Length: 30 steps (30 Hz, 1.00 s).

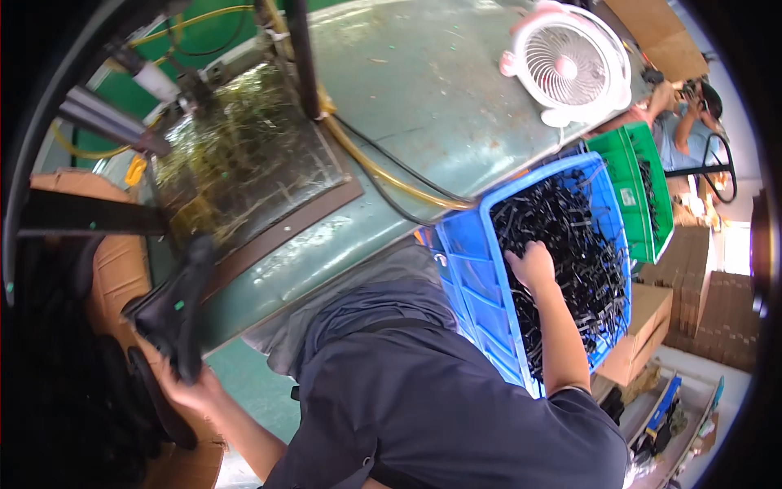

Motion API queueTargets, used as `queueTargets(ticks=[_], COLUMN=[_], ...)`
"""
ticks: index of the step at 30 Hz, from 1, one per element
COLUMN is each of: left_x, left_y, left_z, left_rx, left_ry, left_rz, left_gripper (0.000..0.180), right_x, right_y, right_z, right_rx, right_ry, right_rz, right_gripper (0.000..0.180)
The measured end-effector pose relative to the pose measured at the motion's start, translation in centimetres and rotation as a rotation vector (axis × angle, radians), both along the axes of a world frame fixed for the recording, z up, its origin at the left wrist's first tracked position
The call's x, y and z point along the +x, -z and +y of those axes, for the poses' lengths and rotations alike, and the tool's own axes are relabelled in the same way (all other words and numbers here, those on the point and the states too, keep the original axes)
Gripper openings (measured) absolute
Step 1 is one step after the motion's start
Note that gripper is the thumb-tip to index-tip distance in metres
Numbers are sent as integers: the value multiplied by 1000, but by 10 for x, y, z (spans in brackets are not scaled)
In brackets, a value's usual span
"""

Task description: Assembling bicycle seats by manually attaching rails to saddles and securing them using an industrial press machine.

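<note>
The person's right hand [531,265] reaches down into a blue plastic crate [468,261] that stands at the right edge of the worn grey-green metal worktable [423,90]; the fingers are curled down among a heap of thin black plastic strips [582,244] that fills the crate, but whether they pinch any strip is hidden by the back of the hand, so the grip cannot be told. The left hand [189,383] is low at the left, fingers wrapped and pressed around the lower end of a flat black moulded part [175,306], which stands nearly upright beside the table's left edge, over an open brown cardboard box [118,269]. On the table, between the two hands and further back, lies a dark rectangular plate with a glossy, scratched surface [244,155] in a brown frame; a yellow hose and black cables [383,175] run from behind it toward the blue crate. A small white and pink round table fan [570,65] stands at the table's far right corner. Just beyond the blue crate sits a green plastic crate [627,151] holding a few more black strips, and past it another person [688,110] sits. Brown cardboard cartons [643,326] are stacked below the crates on the right.
</note>
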State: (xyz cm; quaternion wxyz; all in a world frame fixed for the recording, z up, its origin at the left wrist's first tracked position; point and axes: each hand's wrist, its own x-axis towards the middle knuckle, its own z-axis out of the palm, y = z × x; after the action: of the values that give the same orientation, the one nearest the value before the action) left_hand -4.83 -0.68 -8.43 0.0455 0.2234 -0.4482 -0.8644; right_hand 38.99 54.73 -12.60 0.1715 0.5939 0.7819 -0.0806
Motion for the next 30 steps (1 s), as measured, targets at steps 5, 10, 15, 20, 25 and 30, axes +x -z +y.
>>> queueTargets(ticks=[5,10,15,20,25,30], left_x=[22,22,-13,-39,-45,-46], left_y=[4,15,-16,-40,-26,-18], left_z=[81,95,108,121,126,128], left_rx=[-210,-676,-1036,-1302,-1205,-1143], left_ry=[204,397,366,495,605,519], left_rz=[254,348,595,840,825,786], left_gripper=[58,62,76,65,56,46], right_x=[22,58,-6,-27,-38,4], right_y=[-22,-150,-217,-61,-52,-57], right_z=[12,33,22,8,-3,28], right_rx=[197,285,230,-13,0,-64], right_ry=[-242,272,-44,-232,-137,-138], right_rz=[146,638,553,24,-256,-194], right_gripper=[29,21,34,75,63,37])
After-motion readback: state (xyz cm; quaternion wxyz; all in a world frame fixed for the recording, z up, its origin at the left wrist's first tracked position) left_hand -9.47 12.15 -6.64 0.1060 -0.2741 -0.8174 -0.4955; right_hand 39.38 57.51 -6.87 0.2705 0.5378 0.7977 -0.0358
